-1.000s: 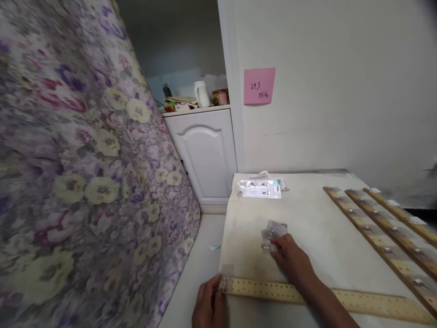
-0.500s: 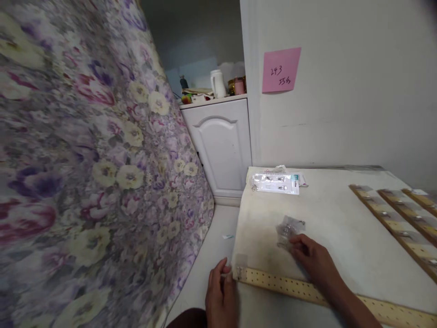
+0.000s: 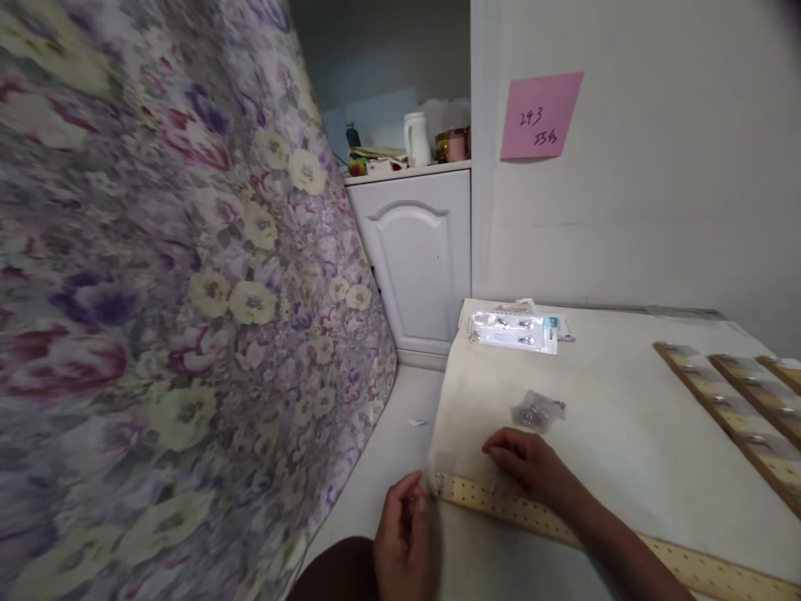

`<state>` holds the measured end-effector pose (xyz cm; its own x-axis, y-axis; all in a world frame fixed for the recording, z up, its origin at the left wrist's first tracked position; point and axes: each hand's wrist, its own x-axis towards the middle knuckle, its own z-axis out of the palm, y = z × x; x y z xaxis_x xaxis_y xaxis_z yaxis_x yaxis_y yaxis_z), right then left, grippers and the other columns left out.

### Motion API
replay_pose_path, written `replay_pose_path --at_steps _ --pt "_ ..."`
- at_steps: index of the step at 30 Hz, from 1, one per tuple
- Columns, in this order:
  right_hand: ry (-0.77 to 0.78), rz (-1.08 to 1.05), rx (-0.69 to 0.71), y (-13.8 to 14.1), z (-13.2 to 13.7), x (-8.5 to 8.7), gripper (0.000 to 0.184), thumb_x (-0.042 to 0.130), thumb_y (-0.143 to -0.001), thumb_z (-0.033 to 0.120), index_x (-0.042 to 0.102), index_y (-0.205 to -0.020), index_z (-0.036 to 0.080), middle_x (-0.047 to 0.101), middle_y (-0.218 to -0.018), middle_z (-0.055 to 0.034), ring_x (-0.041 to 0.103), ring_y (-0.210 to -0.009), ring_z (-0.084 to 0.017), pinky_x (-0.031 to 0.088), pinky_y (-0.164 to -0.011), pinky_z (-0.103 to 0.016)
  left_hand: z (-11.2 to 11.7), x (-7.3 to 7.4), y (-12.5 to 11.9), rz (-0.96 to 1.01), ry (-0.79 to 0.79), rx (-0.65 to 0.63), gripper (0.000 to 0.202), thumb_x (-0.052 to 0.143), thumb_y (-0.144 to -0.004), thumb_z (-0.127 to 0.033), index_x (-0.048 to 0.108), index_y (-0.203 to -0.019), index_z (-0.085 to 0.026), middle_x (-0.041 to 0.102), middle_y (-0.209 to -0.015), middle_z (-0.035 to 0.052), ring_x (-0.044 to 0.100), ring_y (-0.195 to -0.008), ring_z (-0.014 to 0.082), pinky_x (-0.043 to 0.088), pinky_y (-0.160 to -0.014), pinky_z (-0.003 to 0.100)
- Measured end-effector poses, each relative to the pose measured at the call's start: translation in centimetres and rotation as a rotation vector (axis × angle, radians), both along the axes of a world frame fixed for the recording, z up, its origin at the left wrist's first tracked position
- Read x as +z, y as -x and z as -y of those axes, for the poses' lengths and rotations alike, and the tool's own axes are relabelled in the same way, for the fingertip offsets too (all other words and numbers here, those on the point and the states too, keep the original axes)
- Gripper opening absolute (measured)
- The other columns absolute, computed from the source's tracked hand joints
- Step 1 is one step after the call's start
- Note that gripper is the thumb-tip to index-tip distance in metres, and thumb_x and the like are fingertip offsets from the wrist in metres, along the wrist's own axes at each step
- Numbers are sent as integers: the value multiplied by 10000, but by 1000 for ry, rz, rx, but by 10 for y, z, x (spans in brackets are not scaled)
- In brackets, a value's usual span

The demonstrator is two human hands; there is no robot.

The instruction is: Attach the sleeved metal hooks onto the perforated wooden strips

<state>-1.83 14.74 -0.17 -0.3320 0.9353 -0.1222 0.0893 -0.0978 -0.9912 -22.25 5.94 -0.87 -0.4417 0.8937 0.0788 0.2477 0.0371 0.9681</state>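
My left hand (image 3: 404, 534) pinches the left end of a long perforated tan strip (image 3: 563, 522) at the near edge of the white table (image 3: 632, 434). My right hand (image 3: 529, 467) rests on the strip a little further right, fingers curled down over it; whether it holds a small item I cannot make out. A small clear bag with metal parts (image 3: 536, 411) lies on the table just beyond my right hand, apart from it. Further back lies a clear packet with several small pieces (image 3: 514, 331).
Three more tan strips with clear bags (image 3: 732, 401) lie at the right of the table. A flowered cloth (image 3: 156, 292) fills the left. A white cabinet (image 3: 416, 250) with a jug and jars stands behind. A pink note (image 3: 539, 115) hangs on the wall.
My right hand has pulled back from the small clear bag and come down onto the strip. The view has swung left, shifting everything to the right.
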Motion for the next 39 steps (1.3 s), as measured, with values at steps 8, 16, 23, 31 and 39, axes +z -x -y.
replay_pose_path --at_steps 8,16,23,31,39 --pt "-165 198 159 23 -6 -6 191 509 -797 267 677 -807 179 599 -593 28 515 -558 -122 383 -539 -228 27 -24 -27 -186 -177 -85 277 503 -874 -431 678 -861 -217 634 -748 28 604 -698 165 494 -643 241" --pt "-215 251 172 20 -5 -9 215 497 -816 289 689 -825 192 700 -737 -16 610 -706 -178 443 -650 -268 23 -42 -35 -368 -77 -129 312 526 -875 -397 657 -1099 -225 653 -836 70 622 -748 193 529 -716 299" --pt "-221 244 183 21 -5 -7 219 502 -809 260 708 -838 193 728 -826 -43 646 -794 -201 465 -745 -297 24 -33 -40 -442 -52 -218 300 492 -898 -323 630 -1152 -245 678 -912 73 652 -800 183 544 -738 275" --pt "-221 238 188 19 -3 -9 241 490 -824 266 714 -878 193 730 -834 -39 645 -798 -204 463 -748 -296 27 -9 -39 -470 -31 -293 310 442 -920 -247 625 -1170 -219 670 -954 96 648 -880 190 546 -785 282" --pt "-226 264 167 18 -2 -11 234 484 -830 278 700 -837 187 721 -832 -52 639 -791 -206 456 -734 -303 30 -5 -42 -447 -36 -322 342 426 -921 -208 612 -1207 -231 658 -959 93 646 -881 185 537 -780 271"
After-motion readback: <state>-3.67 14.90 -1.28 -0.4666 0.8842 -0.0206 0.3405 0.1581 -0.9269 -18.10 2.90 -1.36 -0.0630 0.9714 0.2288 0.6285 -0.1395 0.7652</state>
